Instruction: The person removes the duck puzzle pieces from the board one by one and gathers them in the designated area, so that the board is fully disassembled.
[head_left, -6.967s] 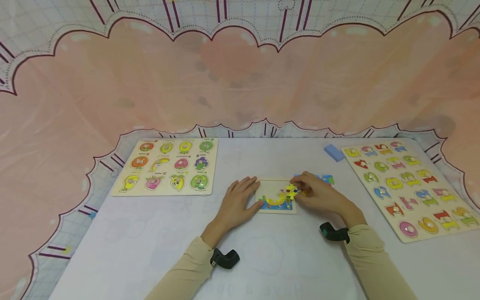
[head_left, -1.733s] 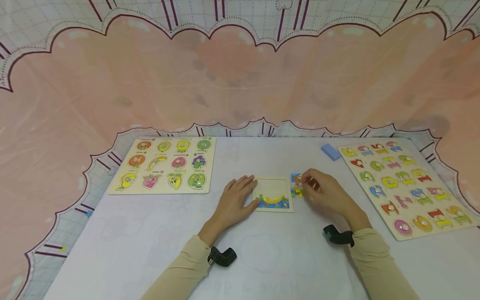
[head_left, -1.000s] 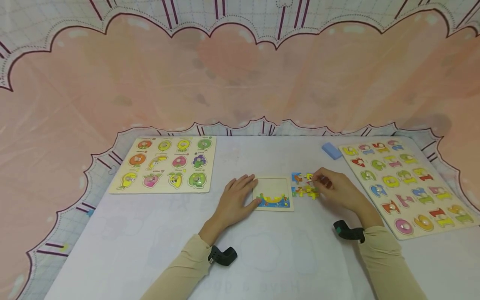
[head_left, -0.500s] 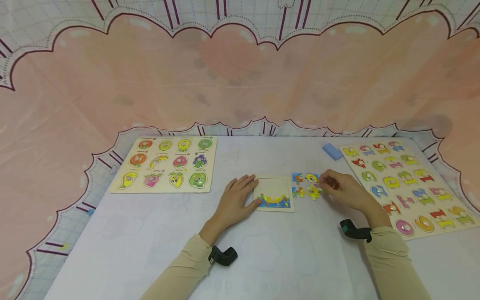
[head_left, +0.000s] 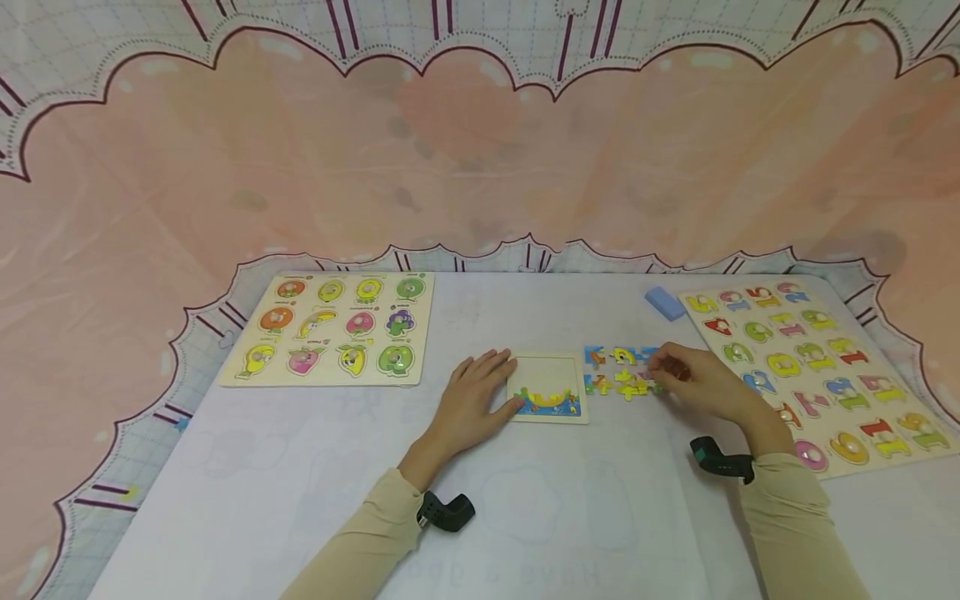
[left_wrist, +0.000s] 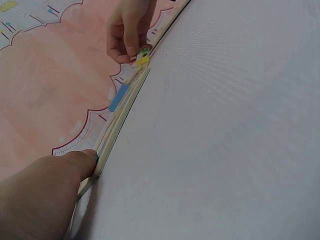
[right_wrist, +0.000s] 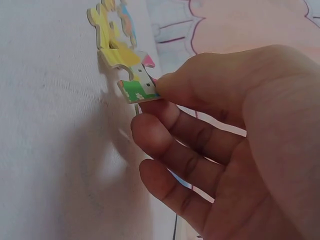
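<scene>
My left hand (head_left: 476, 400) lies with extended fingers at the left rim of a small wooden puzzle tray (head_left: 543, 372). Its thumb (left_wrist: 82, 162) rests on the tray's edge in the left wrist view. Along the tray's bottom sits a joined strip of blue and yellow jigsaw pieces (head_left: 555, 406); bare wood shows above. My right hand (head_left: 697, 379), right of the tray, pinches a jigsaw piece (right_wrist: 140, 85) of green, white and yellow between thumb and fingertips. Loose jigsaw pieces (head_left: 595, 357) lie in two rows between tray and right hand, which hides the rows' right end.
A fruit peg puzzle board (head_left: 326, 333) lies on the left of the white table (head_left: 360, 500). To the right is a number peg puzzle board (head_left: 817, 367), partly behind the right forearm. A blue block (head_left: 664, 303) sits by its top corner.
Seven seconds ago the right hand held a yellow piece at the tray, which contained more pieces. Since then it has moved right, and more loose pieces lie in rows. The left hand has stayed put.
</scene>
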